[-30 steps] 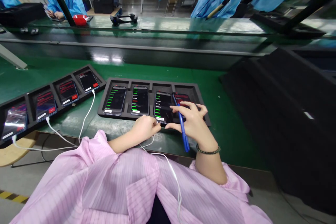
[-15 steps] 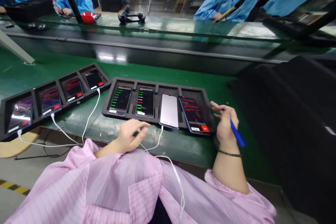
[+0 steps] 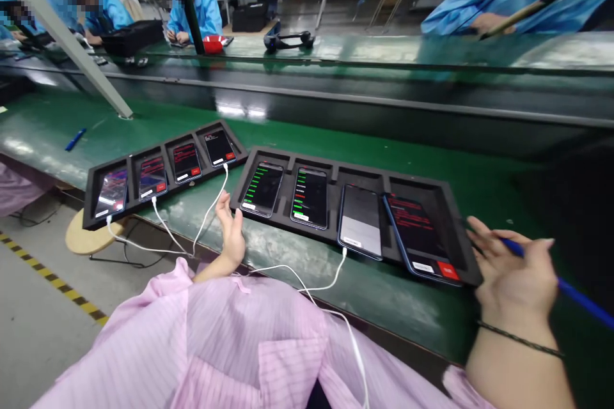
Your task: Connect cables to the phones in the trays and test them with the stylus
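A black tray (image 3: pixel 359 176) with several compartments stands in front of me, with a phone in each. My left hand (image 3: pixel 232 233) is at its left end, thumb and fingers apart; whether the fingertips touch the rim I cannot tell. At the right end, my right hand (image 3: pixel 518 268) has its fingers by the tray's edge and a blue pen (image 3: pixel 582 300) tucked in it. Nearest that hand, a phone (image 3: pixel 422 236) with red text lies slanted over the compartment's front. Beside it, a phone (image 3: pixel 361 220) with a grey-and-white screen has a white cable (image 3: pixel 341 267) plugged in.
A second black tray (image 3: pixel 132 163) holds several phones at the left, with white cables (image 3: pixel 144 244) trailing to the bench edge. Another blue pen (image 3: pixel 75 139) lies farther left. A dark bulky shape (image 3: pixel 575 185) stands at the right. Co-workers in blue (image 3: pixel 204 9) sit across the bench.
My view has swung left. My left hand has moved from in front of the tray to its left end and opened. The grey phone's screen was all white before.
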Demonstrator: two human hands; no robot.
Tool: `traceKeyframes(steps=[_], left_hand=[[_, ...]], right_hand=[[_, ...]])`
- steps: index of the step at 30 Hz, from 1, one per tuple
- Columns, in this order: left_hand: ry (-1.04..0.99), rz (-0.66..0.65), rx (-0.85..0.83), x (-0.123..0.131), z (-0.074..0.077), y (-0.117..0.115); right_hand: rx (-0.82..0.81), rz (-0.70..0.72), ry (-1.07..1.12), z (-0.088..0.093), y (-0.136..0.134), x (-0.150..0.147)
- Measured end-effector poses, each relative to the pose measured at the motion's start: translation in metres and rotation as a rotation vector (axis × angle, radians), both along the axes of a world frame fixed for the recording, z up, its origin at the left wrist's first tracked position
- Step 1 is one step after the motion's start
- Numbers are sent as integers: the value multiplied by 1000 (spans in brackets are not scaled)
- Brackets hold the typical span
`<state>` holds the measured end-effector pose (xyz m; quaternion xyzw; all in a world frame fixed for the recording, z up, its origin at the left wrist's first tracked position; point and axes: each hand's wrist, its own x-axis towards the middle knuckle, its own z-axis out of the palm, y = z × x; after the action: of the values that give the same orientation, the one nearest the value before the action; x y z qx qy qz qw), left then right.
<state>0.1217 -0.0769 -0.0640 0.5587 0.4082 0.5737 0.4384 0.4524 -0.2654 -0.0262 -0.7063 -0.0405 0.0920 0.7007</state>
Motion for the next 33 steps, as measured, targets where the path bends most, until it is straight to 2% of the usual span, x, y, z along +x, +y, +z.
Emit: traceKeyframes(steps=[7, 11, 15, 19, 23, 27, 30, 33], left_hand=[[-8, 12, -37, -4, 1, 15], [-14, -6, -55, -6, 7, 38], [83, 4, -105, -8, 14, 64], [134, 22, -132, -9, 15, 78], [179, 34, -121, -10, 18, 71], [305, 57, -62, -15, 21, 47], [330, 62, -47, -20, 18, 28], [264, 59, -31, -22, 12, 20]], right_hand=[[-13, 40, 36, -1, 7, 4], [-8, 74, 56, -1, 23, 0], [17, 99, 91, 0, 46, -6], [25, 111, 97, 0, 63, -10], [61, 94, 119, 1, 66, -14], [66, 75, 147, 6, 58, -18], [56, 74, 197, 10, 54, -17], [80, 53, 249, 12, 53, -14]])
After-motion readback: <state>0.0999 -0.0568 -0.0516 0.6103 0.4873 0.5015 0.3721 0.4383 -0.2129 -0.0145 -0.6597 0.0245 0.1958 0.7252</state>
